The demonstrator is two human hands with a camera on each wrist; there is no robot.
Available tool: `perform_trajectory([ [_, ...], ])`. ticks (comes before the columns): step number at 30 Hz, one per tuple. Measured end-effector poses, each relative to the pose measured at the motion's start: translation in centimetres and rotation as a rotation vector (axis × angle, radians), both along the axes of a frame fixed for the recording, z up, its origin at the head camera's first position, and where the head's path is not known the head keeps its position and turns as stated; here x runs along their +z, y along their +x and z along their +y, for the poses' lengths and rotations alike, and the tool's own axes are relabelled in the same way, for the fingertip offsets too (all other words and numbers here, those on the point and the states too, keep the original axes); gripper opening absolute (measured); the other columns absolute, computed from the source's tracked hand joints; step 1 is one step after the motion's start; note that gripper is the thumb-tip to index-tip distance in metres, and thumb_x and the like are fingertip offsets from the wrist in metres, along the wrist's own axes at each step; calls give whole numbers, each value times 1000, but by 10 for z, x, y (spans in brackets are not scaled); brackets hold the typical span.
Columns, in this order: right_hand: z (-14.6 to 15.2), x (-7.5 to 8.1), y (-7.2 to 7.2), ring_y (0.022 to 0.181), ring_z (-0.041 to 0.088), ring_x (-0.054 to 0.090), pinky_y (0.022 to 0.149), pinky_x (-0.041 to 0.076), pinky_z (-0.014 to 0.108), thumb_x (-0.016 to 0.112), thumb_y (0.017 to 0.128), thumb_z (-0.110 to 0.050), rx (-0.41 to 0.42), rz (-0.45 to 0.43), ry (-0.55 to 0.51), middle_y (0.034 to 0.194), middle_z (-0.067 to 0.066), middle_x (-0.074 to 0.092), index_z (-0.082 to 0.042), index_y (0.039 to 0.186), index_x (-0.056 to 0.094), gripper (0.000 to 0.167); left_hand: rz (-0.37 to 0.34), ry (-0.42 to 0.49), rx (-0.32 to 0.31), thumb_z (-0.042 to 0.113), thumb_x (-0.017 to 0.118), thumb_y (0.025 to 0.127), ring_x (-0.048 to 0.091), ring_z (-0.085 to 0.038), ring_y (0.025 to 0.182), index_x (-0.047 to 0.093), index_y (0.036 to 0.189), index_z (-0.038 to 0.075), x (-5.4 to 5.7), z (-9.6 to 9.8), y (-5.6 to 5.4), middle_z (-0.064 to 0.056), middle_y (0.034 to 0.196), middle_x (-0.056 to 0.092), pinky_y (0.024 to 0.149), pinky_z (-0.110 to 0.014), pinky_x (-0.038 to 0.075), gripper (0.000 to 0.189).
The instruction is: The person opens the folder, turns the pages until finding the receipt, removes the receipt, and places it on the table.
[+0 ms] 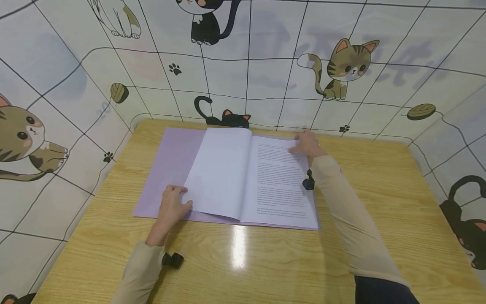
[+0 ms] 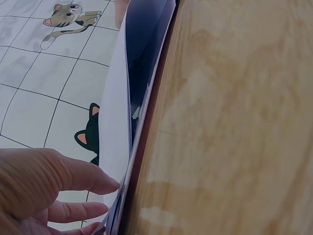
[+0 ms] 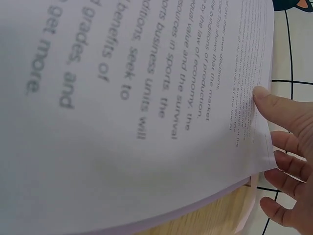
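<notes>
Left hand (image 1: 172,207) and right hand (image 1: 309,143) touch the open book (image 1: 233,177) (contact partly hidden); whether gripping, I cannot tell.

Lilac cover (image 1: 176,154), white dark-printed page (image 1: 281,181), yellow wood-grained table (image 1: 383,190)
</notes>
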State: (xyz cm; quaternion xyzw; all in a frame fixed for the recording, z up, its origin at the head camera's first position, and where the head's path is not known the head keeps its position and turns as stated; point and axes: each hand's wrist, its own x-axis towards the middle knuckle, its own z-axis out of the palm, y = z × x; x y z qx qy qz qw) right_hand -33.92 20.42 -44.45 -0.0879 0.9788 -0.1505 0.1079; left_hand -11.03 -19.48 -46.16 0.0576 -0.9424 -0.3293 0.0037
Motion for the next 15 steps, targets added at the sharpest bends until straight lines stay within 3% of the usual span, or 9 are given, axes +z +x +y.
perform_trajectory([
  [8,0,-2,-3,117,42,39,97,31,60,72,79,-29,-17,57,51,128,24,44,3,124,52,59,5,16,-7,2,66,76,42,-42,109,57,111,-14,1,-1,1,-29,114,45,89,-52,41,39],
  [12,5,-3,-1,112,41,46,94,36,54,64,84,-20,-62,98,-111,124,26,51,6,122,53,47,8,25,-12,2,65,76,42,-42,109,56,111,-14,1,-2,1,-29,114,45,89,-52,40,39],
  [15,8,1,3,100,35,49,86,39,46,59,87,-16,-123,83,-308,112,24,56,7,112,55,34,12,26,-14,2,65,76,43,-42,109,57,111,-14,1,-2,1,-29,114,45,89,-52,41,39],
])
